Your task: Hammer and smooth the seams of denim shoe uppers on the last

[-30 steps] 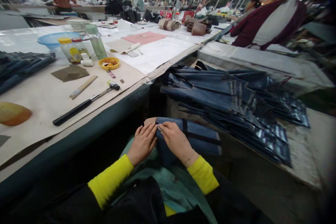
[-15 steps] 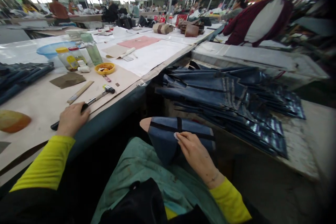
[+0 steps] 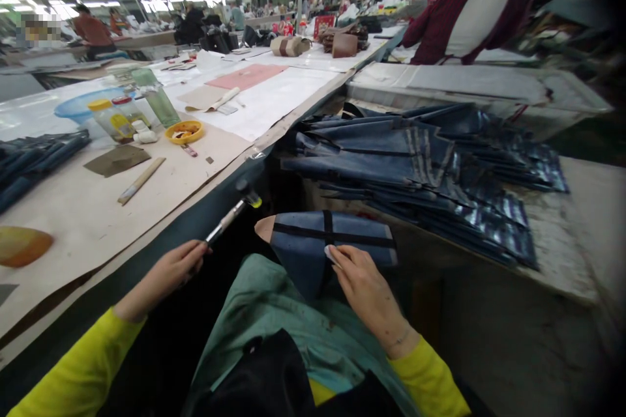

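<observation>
My left hand point(image 3: 169, 270) grips the black handle of a small hammer point(image 3: 233, 212) and holds it in the air, head pointing toward the blue piece. That blue fabric piece point(image 3: 313, 241), crossed by dark straps, is pulled over a tan form on my lap. My right hand point(image 3: 364, 290) presses down on its near edge with the fingers flat. A teal apron point(image 3: 274, 319) covers my lap under the piece.
A long paper-covered table point(image 3: 88, 208) at left carries a wooden stick point(image 3: 141, 180), a yellow dish point(image 3: 184, 131), bottles point(image 3: 156, 96) and a blue basin point(image 3: 81, 104). A stack of blue fabric pieces point(image 3: 415, 169) lies ahead right. A person in a dark red top point(image 3: 469, 19) works beyond.
My left hand left the blue piece, reached to the table, took hold of the hammer and lifted it off toward my lap. My right hand stayed on the piece.
</observation>
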Tool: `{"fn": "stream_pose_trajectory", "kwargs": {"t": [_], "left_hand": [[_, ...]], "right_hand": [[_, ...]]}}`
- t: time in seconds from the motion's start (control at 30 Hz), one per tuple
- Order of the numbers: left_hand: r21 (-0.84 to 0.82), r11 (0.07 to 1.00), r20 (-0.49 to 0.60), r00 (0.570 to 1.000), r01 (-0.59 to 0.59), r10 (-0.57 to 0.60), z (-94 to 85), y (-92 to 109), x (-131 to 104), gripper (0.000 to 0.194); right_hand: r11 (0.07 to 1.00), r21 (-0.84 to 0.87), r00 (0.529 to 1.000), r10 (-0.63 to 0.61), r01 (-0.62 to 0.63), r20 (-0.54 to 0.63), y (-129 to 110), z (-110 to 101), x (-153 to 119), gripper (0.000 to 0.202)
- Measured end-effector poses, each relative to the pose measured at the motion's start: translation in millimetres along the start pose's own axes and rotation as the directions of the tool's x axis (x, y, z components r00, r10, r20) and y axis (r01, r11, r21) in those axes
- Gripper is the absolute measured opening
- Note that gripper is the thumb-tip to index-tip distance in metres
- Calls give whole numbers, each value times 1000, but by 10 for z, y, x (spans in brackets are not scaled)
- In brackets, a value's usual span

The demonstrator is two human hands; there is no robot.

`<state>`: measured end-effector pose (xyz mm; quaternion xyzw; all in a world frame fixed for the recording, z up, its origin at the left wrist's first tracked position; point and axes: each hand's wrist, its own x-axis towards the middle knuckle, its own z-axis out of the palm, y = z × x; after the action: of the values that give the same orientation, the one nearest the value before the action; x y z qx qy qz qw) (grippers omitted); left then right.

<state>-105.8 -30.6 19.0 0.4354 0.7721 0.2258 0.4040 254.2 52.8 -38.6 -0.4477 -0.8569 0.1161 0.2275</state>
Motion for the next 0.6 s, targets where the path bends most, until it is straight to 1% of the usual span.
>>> {"fn": "stream_pose_trajectory", "kwargs": {"t": [0.03,0.07,0.1,0.17,0.23,0.3,0.37,0.4,0.47,0.53,0.6], "left_hand": [[-63,997,73,997,34,-30,133,20,-83,54],[-108,992,123,991,64,-50,244,40,-153,54],[-142,987,152,987,74,-52,329,57,-209,53],[-191,981,149,989,34,-5,429,81,-274,50],[-166,984,103,992,-58,76,462,85,-285,46],[-50,990,77,987,-135,139,468,74,-262,41],[73,983,83,983,-169,162,473,66,-231,36],[107,979,84,982,-175,167,477,68,-220,34],[107,979,63,983,-176,170,491,89,-210,36],[55,982,29,983,-180,179,515,128,-209,40],[38,979,33,979,-200,199,550,171,-198,40]], "right_hand": [[1000,6,1000,0,0,-4,3,3,-6,36],[1000,11,1000,-2,2,-8,6,8,-8,36],[1000,16,1000,-5,5,-8,10,13,-7,36],[1000,22,1000,-8,9,-4,22,23,-5,36],[1000,23,1000,-2,2,1,39,34,-7,36],[1000,25,1000,5,-5,-1,51,43,-13,36],[999,35,1000,6,-6,-5,54,49,-17,36],[999,42,1000,4,-4,-7,53,49,-18,36],[999,48,1000,5,-5,-9,45,46,-18,36],[999,46,1000,12,-12,-8,41,39,-21,36],[999,44,1000,18,-17,-7,43,35,-28,35]]}}
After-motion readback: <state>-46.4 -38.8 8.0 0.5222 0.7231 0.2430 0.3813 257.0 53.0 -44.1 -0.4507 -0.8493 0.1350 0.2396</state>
